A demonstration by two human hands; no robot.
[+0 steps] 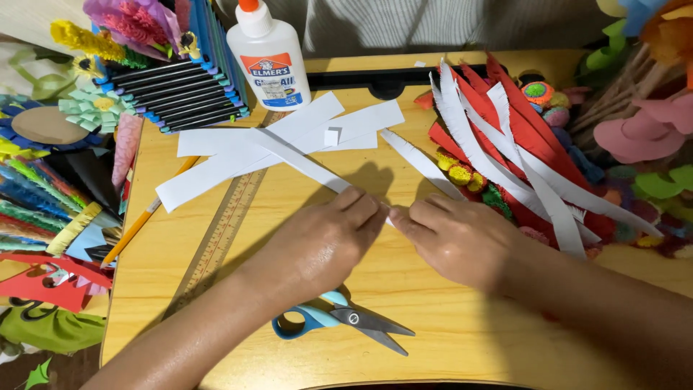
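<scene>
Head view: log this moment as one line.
left hand: pinching white paper strip | right hand: pinching same strip | scissors: lying near left wrist | glue bottle: upright

Thin white paper strip (303, 162), long & narrow, lies flat on the wood table, running diagonally from upper left near the other white strips down to centre. Near end pinched betw. fingertips of both hands. A 2nd white strip (422, 165) angles up-left from the same pinch pt, so the two form a V w/ tip at fingers.
</scene>
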